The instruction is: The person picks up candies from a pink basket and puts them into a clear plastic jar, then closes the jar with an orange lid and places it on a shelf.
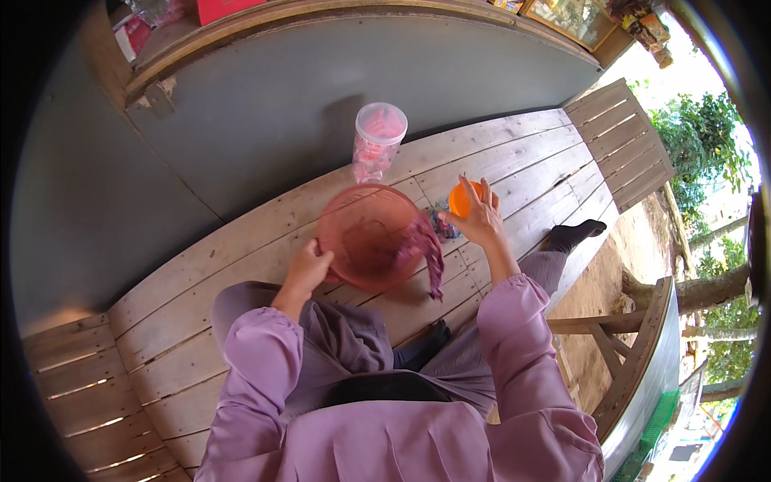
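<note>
My left hand point(305, 270) grips the near left rim of a reddish-brown plastic basin point(355, 211). The basin is tilted, and its dark inside shows. Over its right side hangs a crumpled magenta-purple cloth point(430, 253), blurred in part. My right hand point(482, 220) is spread at the orange lid point(460, 199) of a small jar, thumb and fingers apart around the lid; whether they touch it is unclear. Below the lid, the jar's multicoloured body point(444, 225) is partly hidden. Behind the basin stands a clear plastic jar point(374, 150) of pink-wrapped items with a translucent lid.
I sit cross-legged on a wooden plank platform point(193, 289). A grey panel wall point(265, 108) rises along its far side, under a wooden ledge point(337, 15) bearing goods. Slatted wooden ends point(623, 144) border the platform. My socked foot point(575, 235) lies near the right edge, with ground beyond.
</note>
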The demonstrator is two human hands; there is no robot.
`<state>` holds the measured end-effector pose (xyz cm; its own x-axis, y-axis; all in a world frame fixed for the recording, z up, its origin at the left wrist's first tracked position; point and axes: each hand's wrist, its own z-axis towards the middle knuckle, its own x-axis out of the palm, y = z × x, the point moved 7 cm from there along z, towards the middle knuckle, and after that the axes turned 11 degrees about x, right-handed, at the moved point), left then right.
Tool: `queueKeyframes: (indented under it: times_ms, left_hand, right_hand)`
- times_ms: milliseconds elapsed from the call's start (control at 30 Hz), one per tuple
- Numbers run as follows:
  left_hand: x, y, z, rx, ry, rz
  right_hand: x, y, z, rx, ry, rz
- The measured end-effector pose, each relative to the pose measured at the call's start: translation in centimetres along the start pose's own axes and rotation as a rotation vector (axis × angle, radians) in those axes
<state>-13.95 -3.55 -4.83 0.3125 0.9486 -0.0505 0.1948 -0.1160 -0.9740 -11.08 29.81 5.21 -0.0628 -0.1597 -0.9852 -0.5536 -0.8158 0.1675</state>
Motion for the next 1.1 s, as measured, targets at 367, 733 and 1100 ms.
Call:
queueKeyframes:
  times_ms: [367,733,1100]
  left_hand:
    - [-13.3,-1.9,-0.5,0.008,-0.27,0.439]
    - [-0.8,-8.0,-7.6,0.182,0.15,-0.205]
    - [4.0,-11.2,-12.2,-0.058,0.395,-1.073]
  right_hand:
    - [-0.7,0.8,-2.1,-0.054,-0.046,0.095]
    - [-7.9,6.1,-11.4,-0.51,0.132,0.631]
    - [-12.9,11.4,-17.9,-0.912,0.149,0.822]
